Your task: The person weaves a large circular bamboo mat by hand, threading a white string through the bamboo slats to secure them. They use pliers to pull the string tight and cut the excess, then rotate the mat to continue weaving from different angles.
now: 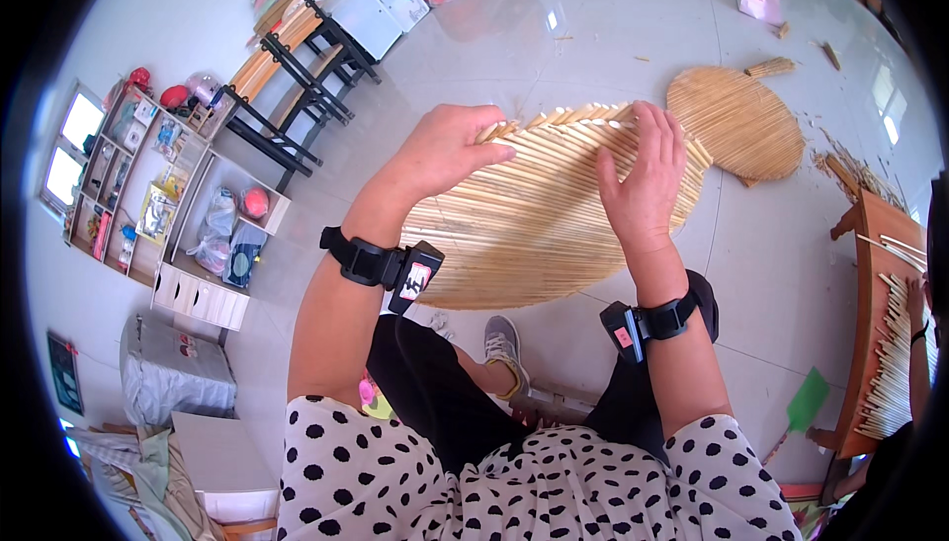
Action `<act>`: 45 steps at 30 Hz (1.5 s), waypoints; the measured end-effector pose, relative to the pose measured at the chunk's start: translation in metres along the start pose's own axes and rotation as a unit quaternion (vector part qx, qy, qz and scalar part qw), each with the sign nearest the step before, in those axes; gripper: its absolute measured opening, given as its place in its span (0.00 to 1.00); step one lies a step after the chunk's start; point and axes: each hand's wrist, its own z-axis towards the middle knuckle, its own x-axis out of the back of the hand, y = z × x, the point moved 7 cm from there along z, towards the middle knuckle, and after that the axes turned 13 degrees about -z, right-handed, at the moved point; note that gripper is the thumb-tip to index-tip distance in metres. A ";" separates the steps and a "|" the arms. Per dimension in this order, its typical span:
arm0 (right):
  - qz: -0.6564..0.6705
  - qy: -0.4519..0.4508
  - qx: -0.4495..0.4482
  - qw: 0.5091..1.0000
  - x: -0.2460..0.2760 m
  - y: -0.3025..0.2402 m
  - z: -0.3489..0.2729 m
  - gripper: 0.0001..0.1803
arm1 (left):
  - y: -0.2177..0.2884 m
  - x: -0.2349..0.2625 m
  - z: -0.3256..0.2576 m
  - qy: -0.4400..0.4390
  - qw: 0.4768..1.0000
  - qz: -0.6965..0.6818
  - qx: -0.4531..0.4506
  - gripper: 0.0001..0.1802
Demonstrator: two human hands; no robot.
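Note:
A large round mat of pale, straw-like stalks (504, 215) is held out in front of me above my knees, tilted, with a braided edge of cut stalk ends (568, 118) along its far rim. My left hand (453, 146) pinches that rim at its left end, thumb on the near face and fingers over the edge. Farther right, my right hand (645, 170) lies on the mat with fingers stretched toward the rim and thumb spread away from them. Both wrists wear black straps with small devices.
On the floor at far right lies another round stalk mat (741, 126), with stalk scraps around it. A wooden table (875, 314) bearing thin stalks stands right, beside another person's arm. A green fly swatter (808, 398) is near it. Shelves (178, 195) and a bench (287, 57) stand left.

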 end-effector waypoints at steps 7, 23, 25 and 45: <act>0.008 -0.004 -0.001 1.000 -0.001 0.002 0.000 0.35 | -0.005 0.002 -0.003 -0.027 0.997 -0.067 -0.035 0.13; 0.140 0.124 0.064 0.980 0.023 -0.018 -0.008 0.20 | -0.009 -0.002 0.010 0.025 0.997 -0.045 -0.053 0.15; 0.144 0.097 0.075 0.982 0.020 -0.020 -0.007 0.22 | -0.010 -0.003 0.012 0.026 0.997 -0.051 -0.050 0.16; 0.101 -0.018 0.007 0.995 -0.003 -0.014 -0.011 0.20 | -0.010 0.001 0.019 0.083 0.994 -0.016 -0.073 0.17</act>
